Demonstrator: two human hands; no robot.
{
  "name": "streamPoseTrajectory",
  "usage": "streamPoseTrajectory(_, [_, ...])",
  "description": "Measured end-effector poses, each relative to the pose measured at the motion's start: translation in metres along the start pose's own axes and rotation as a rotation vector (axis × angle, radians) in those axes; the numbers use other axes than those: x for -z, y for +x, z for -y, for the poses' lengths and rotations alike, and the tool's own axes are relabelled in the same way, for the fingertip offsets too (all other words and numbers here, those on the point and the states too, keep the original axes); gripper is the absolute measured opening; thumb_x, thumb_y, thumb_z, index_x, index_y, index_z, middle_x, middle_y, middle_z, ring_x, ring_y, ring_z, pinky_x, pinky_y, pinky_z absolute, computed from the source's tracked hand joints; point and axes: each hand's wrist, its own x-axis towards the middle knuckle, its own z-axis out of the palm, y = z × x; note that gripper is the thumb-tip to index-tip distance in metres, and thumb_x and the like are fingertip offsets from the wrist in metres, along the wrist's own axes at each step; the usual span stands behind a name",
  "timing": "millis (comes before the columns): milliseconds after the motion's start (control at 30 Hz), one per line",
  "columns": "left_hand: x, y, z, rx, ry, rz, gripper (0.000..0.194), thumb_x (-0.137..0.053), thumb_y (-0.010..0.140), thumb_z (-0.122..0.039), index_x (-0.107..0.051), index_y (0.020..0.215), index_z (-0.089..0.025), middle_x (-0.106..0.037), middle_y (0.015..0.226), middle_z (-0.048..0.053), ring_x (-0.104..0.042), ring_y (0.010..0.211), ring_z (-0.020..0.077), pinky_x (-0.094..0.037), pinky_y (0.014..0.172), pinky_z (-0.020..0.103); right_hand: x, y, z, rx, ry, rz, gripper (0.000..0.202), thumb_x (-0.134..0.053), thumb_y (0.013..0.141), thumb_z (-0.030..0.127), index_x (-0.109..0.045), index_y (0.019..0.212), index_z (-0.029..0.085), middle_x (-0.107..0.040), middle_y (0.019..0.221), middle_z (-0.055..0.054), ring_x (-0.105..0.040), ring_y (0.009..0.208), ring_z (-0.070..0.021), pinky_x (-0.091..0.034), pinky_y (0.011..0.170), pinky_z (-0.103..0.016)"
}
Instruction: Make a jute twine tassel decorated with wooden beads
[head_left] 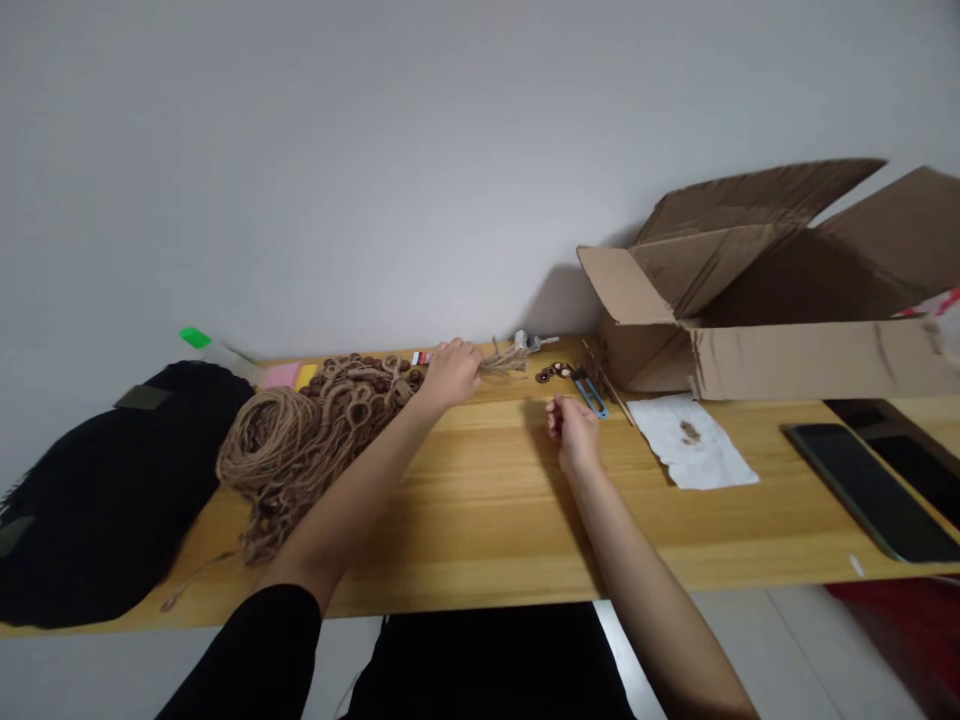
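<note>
My left hand (pixel 453 372) is at the back of the wooden table, palm down with its fingers curled at a small bunch of loose twine strands (pixel 506 360). The fingertips are partly hidden, but the strands come out beside them. My right hand (pixel 576 432) is just above the table's middle, fingers curled in and pressed together; anything inside is too small or hidden to make out. Close beyond it lie blue thread snips (pixel 590 392) and several small brown beads (pixel 553 372). Left of my left forearm sits a heap of knotted brown cord (pixel 352 410) with a coil of twine (pixel 268 432).
An open cardboard box (pixel 817 360) stands at the back right. Before it are a stained white paper (pixel 694 440) and a dark phone (pixel 870 490). A black cloth item (pixel 127 500) covers the left end, near pink sticky notes (pixel 281 376). A wall runs behind.
</note>
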Motion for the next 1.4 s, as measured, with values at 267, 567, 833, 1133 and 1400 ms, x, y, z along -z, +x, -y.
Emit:
streamPoseTrajectory(267, [-0.006, -0.008, 0.013, -0.013, -0.054, 0.033, 0.024, -0.054, 0.082, -0.023, -0.067, 0.101, -0.014, -0.066, 0.106, 0.013, -0.056, 0.104, 0.0261, -0.043, 0.089, 0.037, -0.002, -0.002, 0.001, -0.102, 0.057, -0.037, 0.022, -0.056, 0.06, 0.034, -0.052, 0.045, 0.018, -0.041, 0.032, 0.007, -0.032, 0.03, -0.0038, -0.021, 0.032, -0.016])
streamPoseTrajectory(567, [0.093, -0.107, 0.083, 0.342, -0.1, -0.316, 0.033, -0.045, 0.086, -0.038, -0.067, 0.096, -0.016, -0.068, 0.099, 0.011, -0.058, 0.099, 0.0273, -0.043, 0.09, 0.039, -0.002, -0.004, 0.001, -0.115, -0.021, -0.011, 0.022, -0.056, 0.064, 0.034, -0.05, 0.05, 0.018, -0.041, 0.034, 0.008, -0.032, 0.031, -0.0039, -0.022, 0.033, -0.016])
streamPoseTrajectory(833, [0.043, -0.182, 0.085, 0.598, -0.069, 0.072, 0.038, -0.042, 0.084, -0.042, -0.07, 0.09, -0.016, -0.07, 0.096, 0.011, -0.063, 0.093, 0.0282, -0.046, 0.076, 0.035, -0.004, -0.005, -0.011, -0.004, -0.263, 0.081, 0.026, -0.048, 0.067, 0.043, -0.047, 0.053, 0.021, -0.039, 0.038, 0.007, -0.033, 0.033, -0.0068, -0.024, 0.035, -0.02])
streamPoseTrajectory(1133, [0.049, -0.164, 0.076, 0.582, -0.024, 0.069, 0.033, -0.044, 0.086, -0.04, -0.068, 0.088, -0.017, -0.07, 0.094, 0.01, -0.063, 0.092, 0.0263, -0.042, 0.072, 0.032, -0.038, 0.004, -0.008, 0.428, -0.994, 0.368, 0.018, -0.054, 0.074, 0.022, -0.067, 0.085, 0.017, -0.068, 0.081, -0.006, -0.06, 0.076, -0.0195, -0.045, 0.072, -0.031])
streamPoseTrajectory(1400, [0.055, -0.178, 0.079, 0.582, -0.075, -0.004, 0.035, -0.042, 0.087, -0.039, -0.068, 0.09, -0.017, -0.07, 0.094, 0.009, -0.063, 0.093, 0.0268, -0.043, 0.075, 0.034, -0.107, 0.029, -0.002, 0.674, -1.541, 0.519, 0.03, -0.048, 0.077, 0.007, -0.071, 0.097, 0.011, -0.064, 0.109, -0.019, -0.05, 0.11, -0.0282, -0.032, 0.092, -0.039])
